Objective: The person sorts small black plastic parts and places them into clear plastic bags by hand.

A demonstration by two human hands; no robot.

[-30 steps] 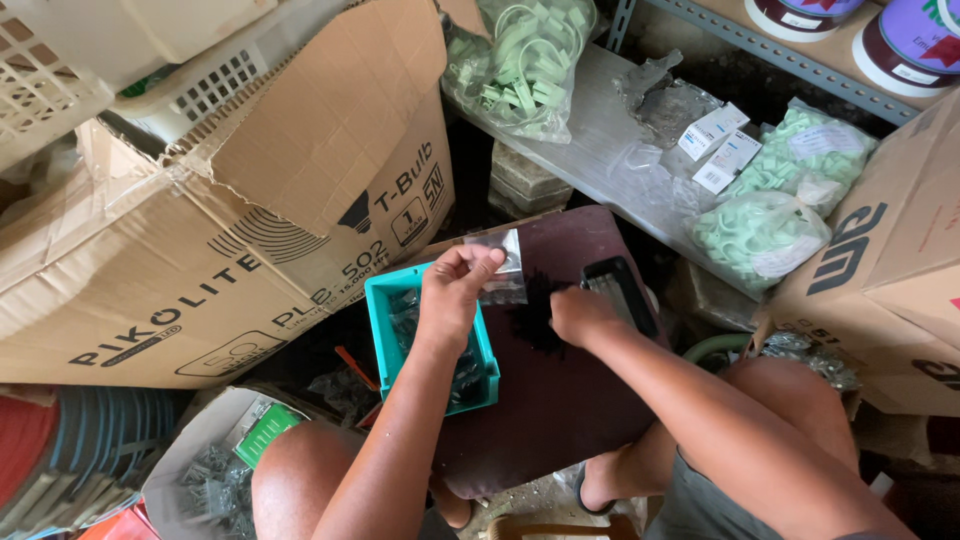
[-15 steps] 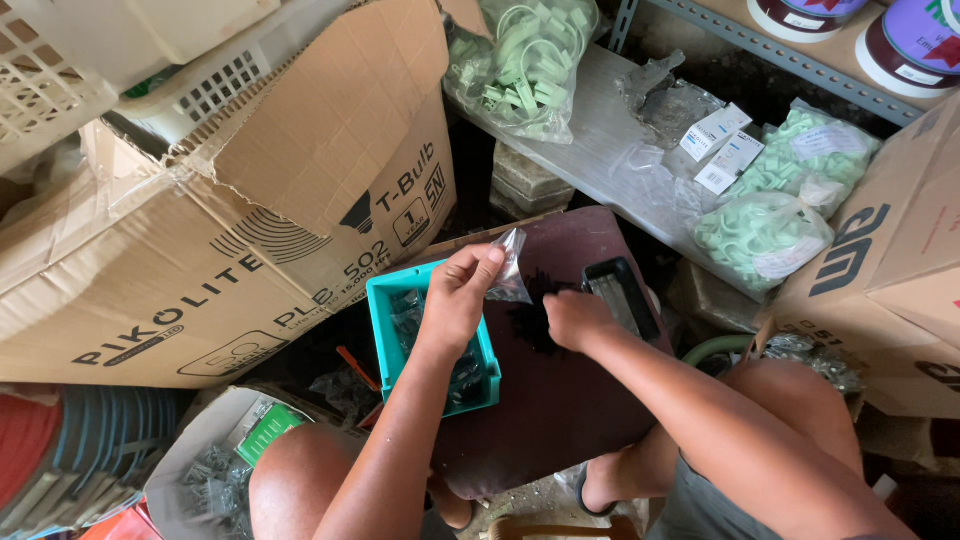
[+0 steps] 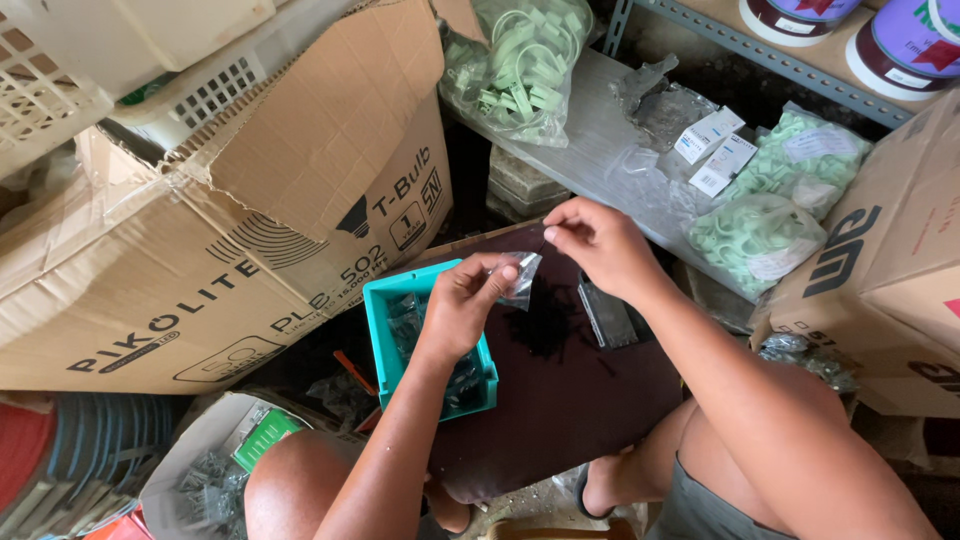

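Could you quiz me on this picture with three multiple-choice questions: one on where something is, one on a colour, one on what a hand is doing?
1. Where does the teal rectangular plastic tray sit?
A. on the metal shelf
B. on the dark board, under the left forearm
C. inside the cardboard box

2. What colour are the plastic loops in the clear bags on the right?
A. pale green
B. red
C. black

3. What is the left hand doing?
A. lying flat on the board
B. gripping the tray's rim
C. pinching a small clear plastic packet

Answers: 1 B, since the tray lies on the dark brown board beside the pile of small black pieces. 2 A, since the bags show pale green loops. 3 C, since the fingers close on the packet while the right hand is raised above it, fingertips pinched together.
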